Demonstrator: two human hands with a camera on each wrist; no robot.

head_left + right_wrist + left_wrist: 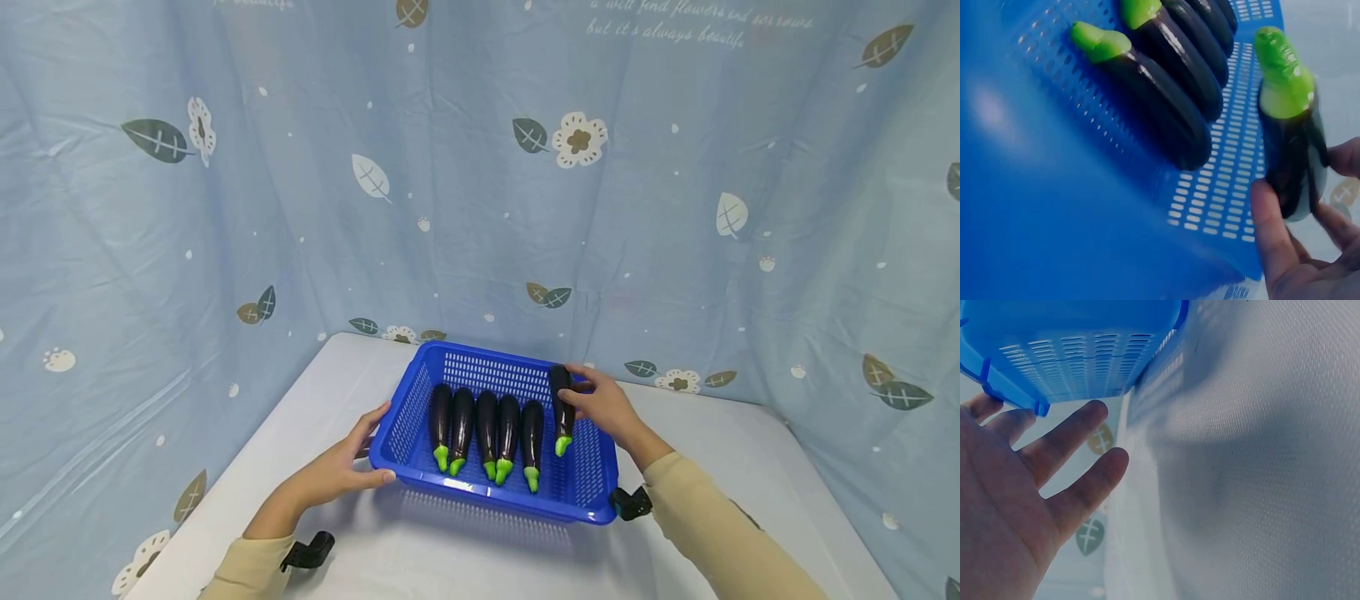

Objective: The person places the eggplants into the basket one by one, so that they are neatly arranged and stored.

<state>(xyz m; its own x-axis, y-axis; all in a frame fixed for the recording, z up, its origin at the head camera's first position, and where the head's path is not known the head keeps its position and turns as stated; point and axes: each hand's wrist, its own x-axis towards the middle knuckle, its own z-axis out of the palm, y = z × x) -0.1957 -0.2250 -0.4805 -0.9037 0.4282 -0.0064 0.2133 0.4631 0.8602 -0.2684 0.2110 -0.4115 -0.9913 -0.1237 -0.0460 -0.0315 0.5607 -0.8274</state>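
In the head view, a blue plastic basket point(495, 493) with slotted walls stands on the white table. Several dark purple eggplants point(487, 429) with bright green stems lie side by side in it, stems toward the front. Near the basket's right wall my right hand point(606, 406) holds another eggplant point(562, 408) between thumb and fingers, its stem pointing down to the front. The right wrist view shows this held eggplant point(1294, 150) apart from the row. My left hand point(337, 471) touches the basket's left front corner, its fingers point(1063, 440) straight and spread in the left wrist view.
White cloth covers the table point(420, 554), which reaches past the basket on both sides. Behind it hangs a blue curtain point(465, 233) printed with leaves and flowers. A black wrist mount point(632, 503) on the right arm is close to the basket's right front corner.
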